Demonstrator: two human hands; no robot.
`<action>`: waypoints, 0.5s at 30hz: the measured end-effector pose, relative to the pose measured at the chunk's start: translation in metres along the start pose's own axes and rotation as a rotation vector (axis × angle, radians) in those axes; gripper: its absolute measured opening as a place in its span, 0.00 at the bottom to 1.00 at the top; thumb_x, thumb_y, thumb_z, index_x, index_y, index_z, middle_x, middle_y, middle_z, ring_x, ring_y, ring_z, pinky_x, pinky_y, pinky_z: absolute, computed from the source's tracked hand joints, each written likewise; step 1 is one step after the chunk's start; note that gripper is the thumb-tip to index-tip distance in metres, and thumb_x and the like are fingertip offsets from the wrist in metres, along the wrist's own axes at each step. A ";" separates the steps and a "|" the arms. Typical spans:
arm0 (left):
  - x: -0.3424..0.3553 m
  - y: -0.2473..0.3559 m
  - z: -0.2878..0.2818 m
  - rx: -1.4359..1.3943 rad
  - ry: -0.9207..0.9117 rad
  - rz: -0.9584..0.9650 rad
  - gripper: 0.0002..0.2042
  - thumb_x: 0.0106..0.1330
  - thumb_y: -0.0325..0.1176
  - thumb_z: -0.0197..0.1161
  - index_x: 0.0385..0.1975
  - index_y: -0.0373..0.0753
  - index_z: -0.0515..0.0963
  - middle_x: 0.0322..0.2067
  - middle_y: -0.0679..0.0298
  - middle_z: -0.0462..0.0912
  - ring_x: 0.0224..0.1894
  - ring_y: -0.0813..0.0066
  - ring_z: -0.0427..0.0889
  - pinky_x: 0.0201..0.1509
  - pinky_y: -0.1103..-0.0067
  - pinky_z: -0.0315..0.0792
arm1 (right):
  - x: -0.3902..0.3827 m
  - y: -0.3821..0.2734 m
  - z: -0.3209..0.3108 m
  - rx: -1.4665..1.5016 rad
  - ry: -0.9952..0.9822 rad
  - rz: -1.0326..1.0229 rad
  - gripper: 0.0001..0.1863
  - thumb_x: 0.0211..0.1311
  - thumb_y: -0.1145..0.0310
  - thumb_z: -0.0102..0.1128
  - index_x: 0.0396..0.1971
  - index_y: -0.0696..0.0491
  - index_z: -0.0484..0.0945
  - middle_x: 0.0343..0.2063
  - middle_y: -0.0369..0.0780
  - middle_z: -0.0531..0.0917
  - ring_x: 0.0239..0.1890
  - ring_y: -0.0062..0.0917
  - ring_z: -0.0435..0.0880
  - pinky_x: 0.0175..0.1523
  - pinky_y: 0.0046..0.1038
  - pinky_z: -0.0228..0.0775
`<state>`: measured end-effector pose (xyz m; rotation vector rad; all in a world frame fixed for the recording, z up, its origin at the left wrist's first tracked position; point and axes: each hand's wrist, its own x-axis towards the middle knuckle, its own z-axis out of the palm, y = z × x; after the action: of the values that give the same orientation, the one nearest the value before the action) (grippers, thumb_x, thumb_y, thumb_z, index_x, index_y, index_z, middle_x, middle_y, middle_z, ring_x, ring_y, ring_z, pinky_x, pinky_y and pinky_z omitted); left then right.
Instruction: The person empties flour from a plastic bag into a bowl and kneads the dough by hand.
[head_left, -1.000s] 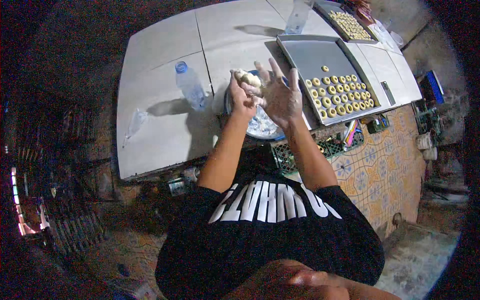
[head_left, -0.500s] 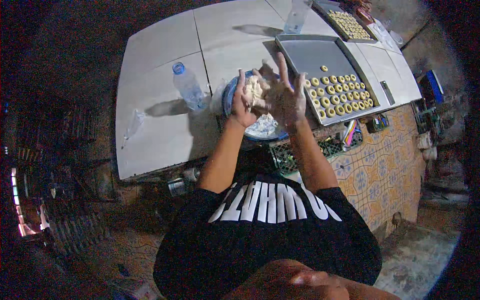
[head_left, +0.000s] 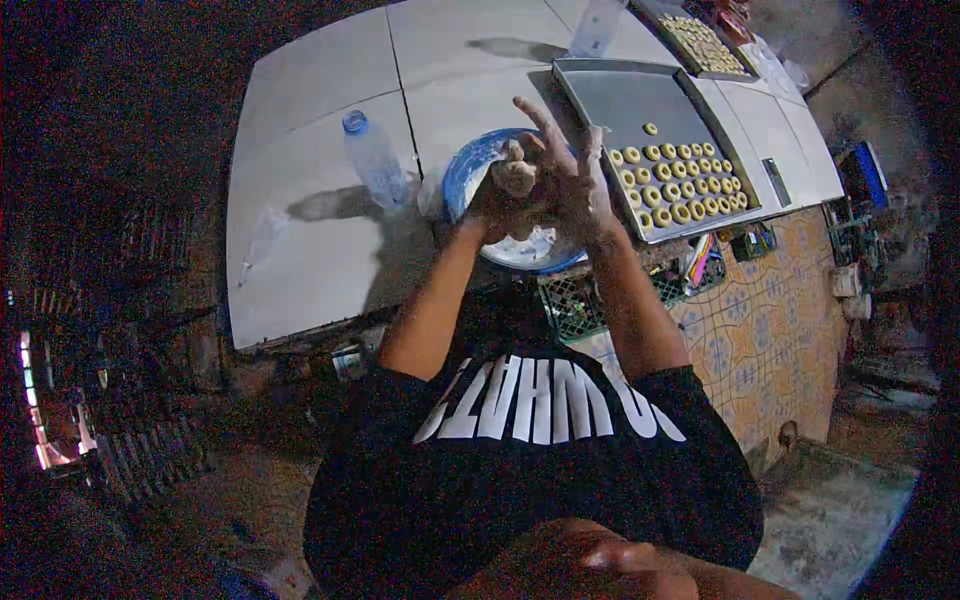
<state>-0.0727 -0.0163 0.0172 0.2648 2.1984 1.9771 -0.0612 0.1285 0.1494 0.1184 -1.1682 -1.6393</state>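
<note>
Over a blue-rimmed bowl (head_left: 458,178), my left hand (head_left: 490,212) is curled around a lump of pale dough (head_left: 515,179). Shadow hides most of its fingers. My right hand (head_left: 575,190) is beside the dough, palm toward it, with its fingers stretched and spread; whitish residue coats the fingertips. Its inner side seems to touch the dough, though the dark makes this hard to see. Below both hands, white flour-like stuff (head_left: 527,248) lies in the bowl.
Right of the bowl, a metal tray (head_left: 640,95) carries rows of small ring-shaped dough pieces (head_left: 682,188). Another filled tray (head_left: 700,45) lies farther back. A clear plastic bottle (head_left: 375,165) stands left of the bowl, a second bottle (head_left: 597,28) behind. Below the table edge is a dark crate (head_left: 575,308).
My left hand has turned and closed more around the dough, which now looks more compact. My right hand's fingers have tilted left, and its palm has moved slightly lower.
</note>
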 end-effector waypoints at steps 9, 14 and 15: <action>-0.022 0.046 -0.009 -0.561 -0.011 -0.029 0.31 0.57 0.40 0.67 0.59 0.38 0.64 0.48 0.55 0.75 0.47 0.66 0.77 0.48 0.71 0.76 | -0.018 -0.010 0.023 -1.950 0.390 -0.351 0.51 0.51 0.22 0.27 0.70 0.40 0.42 0.70 0.39 0.45 0.70 0.41 0.49 0.64 0.59 0.46; -0.026 0.070 -0.021 -0.887 -0.078 0.101 0.27 0.65 0.51 0.56 0.58 0.43 0.62 0.45 0.55 0.77 0.45 0.63 0.79 0.48 0.66 0.76 | -0.036 -0.038 0.048 -2.752 0.399 -0.541 0.43 0.62 0.31 0.26 0.69 0.45 0.48 0.69 0.41 0.48 0.70 0.36 0.48 0.70 0.48 0.37; -0.028 0.078 -0.016 -0.889 -0.081 0.098 0.27 0.65 0.51 0.56 0.58 0.43 0.62 0.45 0.55 0.77 0.45 0.63 0.79 0.48 0.66 0.76 | -0.040 -0.040 0.046 -2.874 0.379 -0.582 0.41 0.63 0.33 0.26 0.68 0.46 0.49 0.69 0.42 0.48 0.70 0.35 0.48 0.70 0.47 0.36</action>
<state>-0.0481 -0.0305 0.0968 0.3045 1.0913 2.6840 -0.0986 0.1868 0.1261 -1.0138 2.1589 -1.9671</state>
